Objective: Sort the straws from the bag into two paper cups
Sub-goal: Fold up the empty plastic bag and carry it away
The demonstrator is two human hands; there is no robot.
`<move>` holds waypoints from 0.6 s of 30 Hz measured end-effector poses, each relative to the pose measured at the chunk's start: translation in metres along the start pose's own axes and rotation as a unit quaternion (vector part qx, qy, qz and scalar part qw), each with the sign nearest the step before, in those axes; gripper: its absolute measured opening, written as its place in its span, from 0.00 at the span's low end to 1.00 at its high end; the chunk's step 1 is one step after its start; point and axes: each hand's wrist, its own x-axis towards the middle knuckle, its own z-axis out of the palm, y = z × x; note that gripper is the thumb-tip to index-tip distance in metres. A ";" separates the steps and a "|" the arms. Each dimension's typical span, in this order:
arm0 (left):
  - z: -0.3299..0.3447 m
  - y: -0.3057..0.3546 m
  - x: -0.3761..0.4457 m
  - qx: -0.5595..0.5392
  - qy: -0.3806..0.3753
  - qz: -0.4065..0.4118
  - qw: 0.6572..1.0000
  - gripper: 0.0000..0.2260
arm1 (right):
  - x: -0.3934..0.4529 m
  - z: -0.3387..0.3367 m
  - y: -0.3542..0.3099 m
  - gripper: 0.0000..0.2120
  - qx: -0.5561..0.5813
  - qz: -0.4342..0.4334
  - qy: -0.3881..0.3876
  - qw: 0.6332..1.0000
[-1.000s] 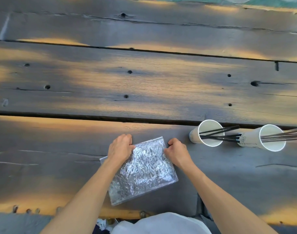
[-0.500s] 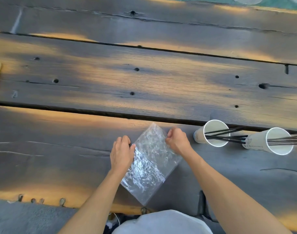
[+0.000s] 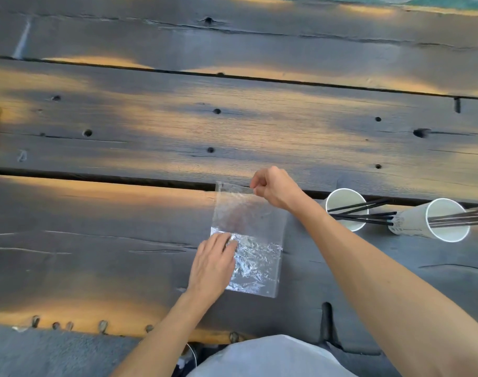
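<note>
clear plastic bag [image 3: 248, 240] lies flat on the dark wooden plank table [image 3: 123, 254], long axis running away from the person. landmark for all positions: the bag.

right hand [image 3: 276, 187] at the bag's far edge, thumb and forefinger pinched closed on the top rim, other fingers curled; the rim looks slightly lifted off the wood there. left hand [image 3: 213, 263] lies on the bag's near-left part, palm down, fingers loosely spread and flat, pressing the plastic to the table. it grasps nothing.

bag appears empty; near half is crinkled and catches light, far half is smoother and see-through to the wood.

right of the bag, past the right forearm: first paper cup [image 3: 346, 209], white, mouth tilted toward the camera, holding several black straws [image 3: 365, 210] that stick out to the right. further right of the bag, just beside the first cup: second paper cup [image 3: 433, 223], white with small print on its wall, holding grey straws [image 3: 461, 217] that run out of frame. tips of the black straws reach the second cup's wall.

beyond the bag's far edge, a dark gap between planks.
</note>
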 end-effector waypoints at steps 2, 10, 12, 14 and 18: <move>0.006 0.000 -0.006 0.033 -0.058 0.011 0.998 0.23 | -0.003 -0.002 -0.001 0.09 0.002 -0.016 -0.018 1.000; 0.014 0.007 -0.007 -0.017 -0.123 -0.088 0.988 0.27 | -0.019 -0.012 -0.023 0.14 -0.024 -0.095 -0.165 0.981; 0.011 0.007 -0.004 -0.119 -0.115 -0.136 0.977 0.25 | -0.027 -0.010 -0.026 0.14 -0.047 -0.114 -0.199 0.972; 0.002 0.003 0.000 -0.294 -0.075 -0.209 0.929 0.21 | -0.034 -0.006 -0.026 0.14 -0.065 -0.124 -0.220 0.965; -0.018 -0.009 -0.002 -0.529 -0.004 -0.340 0.777 0.14 | -0.050 0.009 -0.021 0.16 -0.083 -0.124 -0.249 0.957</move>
